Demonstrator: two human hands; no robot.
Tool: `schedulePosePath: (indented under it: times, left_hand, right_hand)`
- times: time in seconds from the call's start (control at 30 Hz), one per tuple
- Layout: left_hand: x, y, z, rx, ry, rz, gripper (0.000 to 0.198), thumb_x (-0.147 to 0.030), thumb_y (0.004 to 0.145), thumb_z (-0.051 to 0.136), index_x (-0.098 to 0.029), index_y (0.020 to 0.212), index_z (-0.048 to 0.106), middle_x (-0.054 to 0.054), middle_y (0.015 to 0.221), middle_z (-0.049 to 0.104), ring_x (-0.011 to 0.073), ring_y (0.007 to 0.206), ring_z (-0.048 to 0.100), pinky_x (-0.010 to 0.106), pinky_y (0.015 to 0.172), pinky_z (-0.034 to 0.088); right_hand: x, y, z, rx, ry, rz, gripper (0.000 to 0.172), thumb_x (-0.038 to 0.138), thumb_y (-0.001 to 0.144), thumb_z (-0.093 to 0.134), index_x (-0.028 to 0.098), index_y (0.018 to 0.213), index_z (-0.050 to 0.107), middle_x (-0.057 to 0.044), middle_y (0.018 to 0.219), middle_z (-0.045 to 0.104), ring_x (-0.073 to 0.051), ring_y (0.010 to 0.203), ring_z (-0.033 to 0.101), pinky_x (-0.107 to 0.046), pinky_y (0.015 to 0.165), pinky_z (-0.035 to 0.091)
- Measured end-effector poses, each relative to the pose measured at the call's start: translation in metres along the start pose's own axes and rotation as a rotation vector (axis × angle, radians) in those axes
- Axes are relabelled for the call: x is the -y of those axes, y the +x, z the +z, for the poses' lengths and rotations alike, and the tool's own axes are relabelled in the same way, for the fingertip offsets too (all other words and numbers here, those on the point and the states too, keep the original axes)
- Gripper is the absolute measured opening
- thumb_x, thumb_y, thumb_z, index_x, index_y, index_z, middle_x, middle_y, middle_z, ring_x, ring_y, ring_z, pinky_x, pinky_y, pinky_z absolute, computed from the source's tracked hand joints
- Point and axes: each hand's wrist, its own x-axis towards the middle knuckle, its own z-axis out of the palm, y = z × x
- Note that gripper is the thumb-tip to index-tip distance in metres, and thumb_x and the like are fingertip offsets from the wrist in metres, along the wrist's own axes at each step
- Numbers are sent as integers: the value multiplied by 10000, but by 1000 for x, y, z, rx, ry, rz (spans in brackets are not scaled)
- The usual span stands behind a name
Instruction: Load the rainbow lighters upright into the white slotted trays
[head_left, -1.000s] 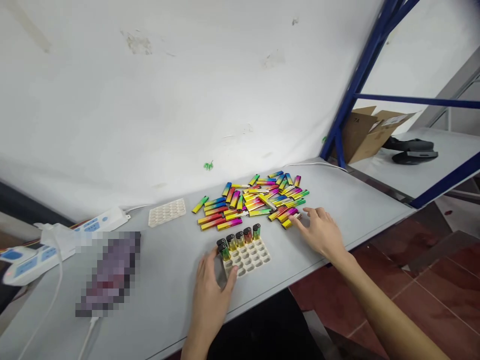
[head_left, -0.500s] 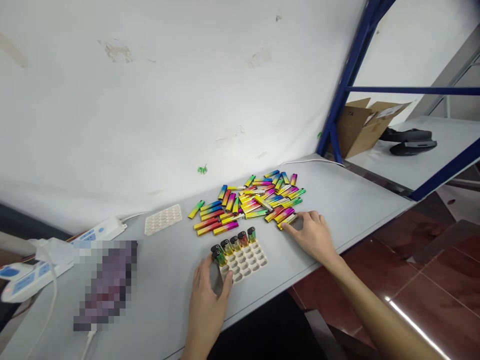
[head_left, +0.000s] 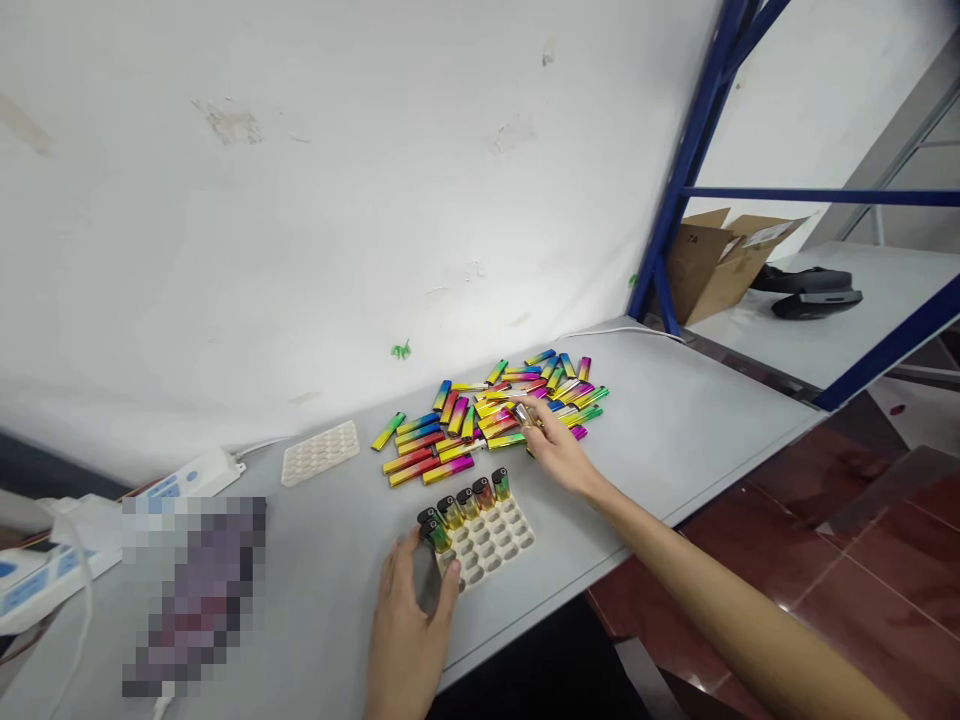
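My left hand (head_left: 411, 605) grips the left corner of a pale moulded tray (head_left: 491, 553), thumb at the front and fingers at the far side. Several lighters (head_left: 469, 503) with black tops and see-through coloured bodies stand upright along the tray's back and left rows; other slots show bare. Beyond the tray lies a loose heap of shiny lighter cases (head_left: 450, 412) in yellow blended with red, pink, blue or green. Over the heap's right part, my right hand (head_left: 555, 450) is closed on a silvery lighter case (head_left: 521, 414), its fingers partly hiding it.
A second pale tray (head_left: 321, 453) lies by the wall. At left are white power strips (head_left: 176, 490) with cables and a pixelated item (head_left: 199, 590). The table's front edge runs close to me. A blue metal frame (head_left: 679, 180) and cardboard box (head_left: 705, 265) stand at right.
My right hand has moved left and away from me, from the heap's near right edge onto the heap, and has closed on a silvery case. My left hand still grips the tray.
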Motion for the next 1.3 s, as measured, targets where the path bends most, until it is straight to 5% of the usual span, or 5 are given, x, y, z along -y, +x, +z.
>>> schedulePosePath:
  times: [0.27, 0.37, 0.87, 1.07, 1.3]
  left_hand:
    - [-2, 0, -3, -28, -20, -46, 577, -560, 817, 593, -222, 1283, 550, 132, 1311, 615, 363, 1281, 536, 543, 1016, 472]
    - [-1, 1, -3, -26, -7, -40, 580, -565, 817, 586, -220, 1282, 551, 133, 1299, 619, 366, 1263, 547, 543, 1005, 478]
    - [-1, -1, -3, -46, -13, -14, 568, -555, 813, 602, -217, 1268, 564, 131, 1252, 645, 354, 1221, 576, 510, 976, 496]
    - [0, 0, -2, -37, 2, -20, 563, -550, 824, 590, -225, 1282, 555, 125, 1259, 644, 353, 1220, 581, 517, 987, 490]
    - [-2, 0, -3, -2, 3, -44, 629, -598, 830, 546, -198, 1314, 519, 153, 1323, 600, 372, 1295, 515, 549, 1031, 448]
  right_hand:
    - [-15, -8, 13, -75, -220, -33, 271, 377, 988, 401, 154, 1097, 508, -15, 795, 543, -176, 697, 518, -298, 642, 406]
    - [-11, -10, 9, -55, -221, -75, 303, 357, 993, 386, 165, 1179, 527, -5, 782, 547, -178, 715, 525, -290, 654, 397]
    - [-11, -11, 11, -153, 267, 39, 334, 477, 998, 302, 213, 1067, 494, 46, 660, 416, -145, 561, 395, -274, 557, 343]
    - [-9, -5, 7, -114, 389, 252, 581, 675, 937, 256, 232, 589, 393, 52, 503, 231, -119, 464, 221, -288, 477, 220]
    - [-9, -5, 6, -103, 289, 209, 526, 548, 942, 268, 239, 520, 321, 36, 453, 263, -110, 433, 234, -289, 468, 201]
